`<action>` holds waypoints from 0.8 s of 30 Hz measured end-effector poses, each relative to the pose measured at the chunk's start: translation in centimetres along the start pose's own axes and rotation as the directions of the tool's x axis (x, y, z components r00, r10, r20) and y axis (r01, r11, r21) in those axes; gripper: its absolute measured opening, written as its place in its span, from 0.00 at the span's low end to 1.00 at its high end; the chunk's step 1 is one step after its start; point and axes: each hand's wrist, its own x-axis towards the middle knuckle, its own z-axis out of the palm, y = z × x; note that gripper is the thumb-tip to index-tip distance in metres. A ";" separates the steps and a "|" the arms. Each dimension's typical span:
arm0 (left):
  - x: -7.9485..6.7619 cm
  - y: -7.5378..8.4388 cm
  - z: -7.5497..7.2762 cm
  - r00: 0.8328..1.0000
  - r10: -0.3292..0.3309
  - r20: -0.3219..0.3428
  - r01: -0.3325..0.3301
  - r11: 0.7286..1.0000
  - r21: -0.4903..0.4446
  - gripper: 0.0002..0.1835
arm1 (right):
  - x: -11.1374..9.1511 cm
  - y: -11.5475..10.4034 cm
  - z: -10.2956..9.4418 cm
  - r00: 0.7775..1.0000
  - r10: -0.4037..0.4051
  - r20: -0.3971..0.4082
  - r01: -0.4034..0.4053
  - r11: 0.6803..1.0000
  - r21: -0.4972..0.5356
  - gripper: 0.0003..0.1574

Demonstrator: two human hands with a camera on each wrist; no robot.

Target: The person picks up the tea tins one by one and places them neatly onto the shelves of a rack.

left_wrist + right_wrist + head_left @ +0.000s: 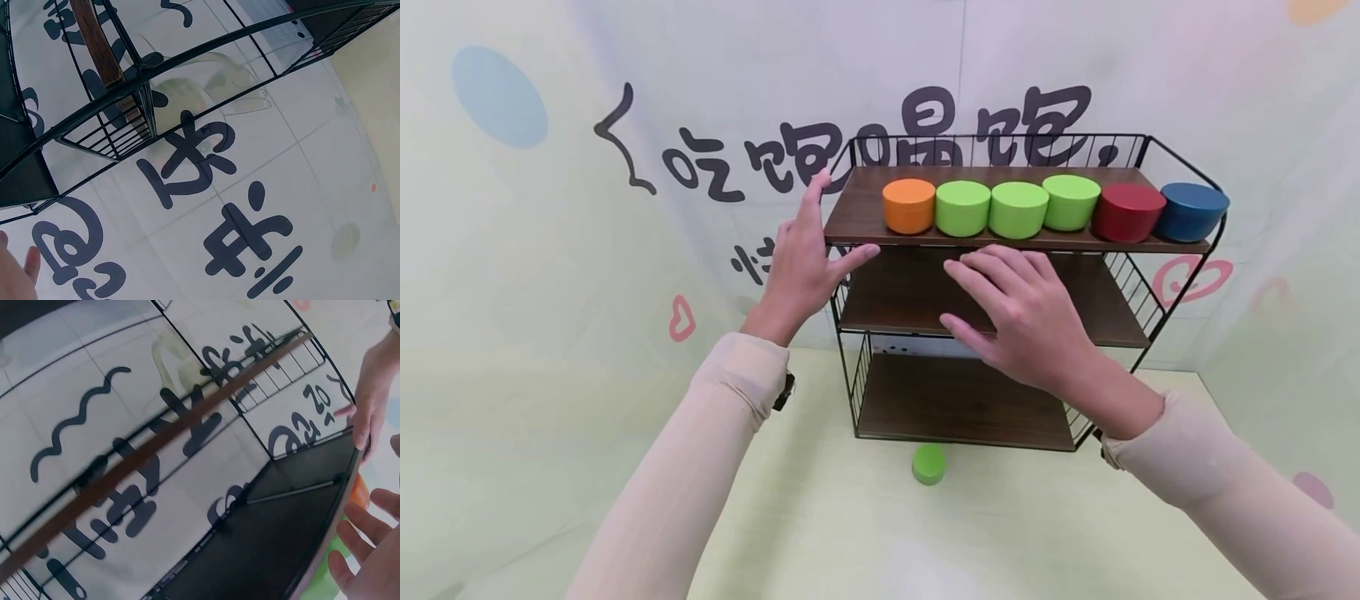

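Note:
A three-tier shelf rack (917,287) with brown boards and a black wire frame stands ahead of me. My left hand (797,271) is at the left end of its top board, thumb spread from the straight fingers; contact is unclear. My right hand (1018,317) is in front of the rack, just below the top board's front edge, holding nothing, fingers loosely extended. Along the top board sit round lidded tins: an orange tin (908,206), three green tins (962,208), a dark red tin (1129,212) and a blue tin (1192,212). One green tin's position is slightly farther back.
Another green tin (929,464) is on the pale surface (865,533) in front of the rack's bottom board. Behind the rack hangs a white backdrop (715,75) with dark lettering. Wire rails (1000,150) edge the back and sides of the top board.

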 end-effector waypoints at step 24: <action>0.1 -0.1 -0.1 1.000 0.026 -0.008 -0.026 1.000 0.013 0.57 | -6.7 -2.2 4.2 0.984 0.056 0.169 -0.065 0.997 0.046 0.35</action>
